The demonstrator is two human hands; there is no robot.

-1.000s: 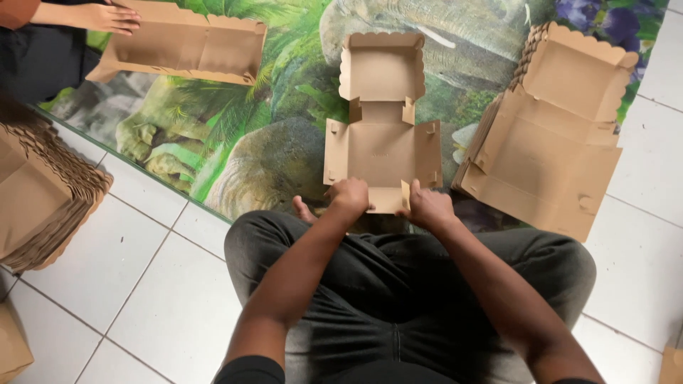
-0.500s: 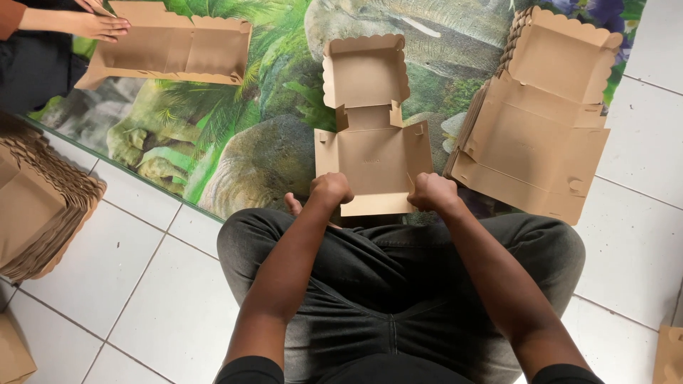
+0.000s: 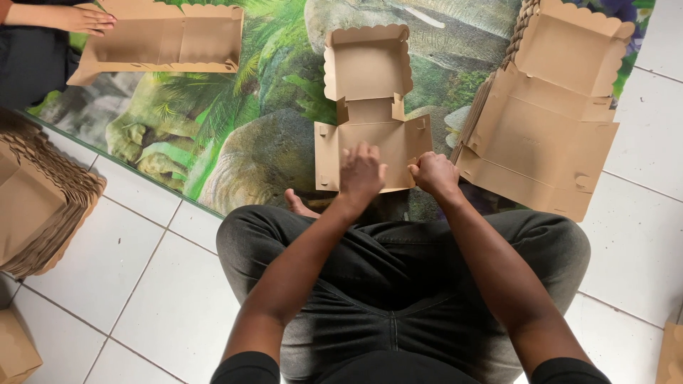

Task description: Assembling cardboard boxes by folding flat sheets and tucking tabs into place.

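Note:
A brown cardboard box [image 3: 370, 107] lies half folded on the printed mat in front of my crossed legs, its scalloped lid open toward the far side. My left hand [image 3: 361, 173] presses down on the near panel of the box with the fingers spread. At the box's near right corner my right hand [image 3: 434, 173] is closed on the near edge flap.
A stack of open cardboard boxes [image 3: 548, 121] stands to the right. More flat brown boxes [image 3: 35, 206] are piled at the left on the white tiles. Another person's hand [image 3: 89, 20] rests on a box [image 3: 171, 39] at the top left. The green printed mat [image 3: 249, 135] covers the floor ahead.
My left hand moved from the box's near left edge onto the middle of its near panel. The right hand stayed at the near right corner. The view shifted slightly.

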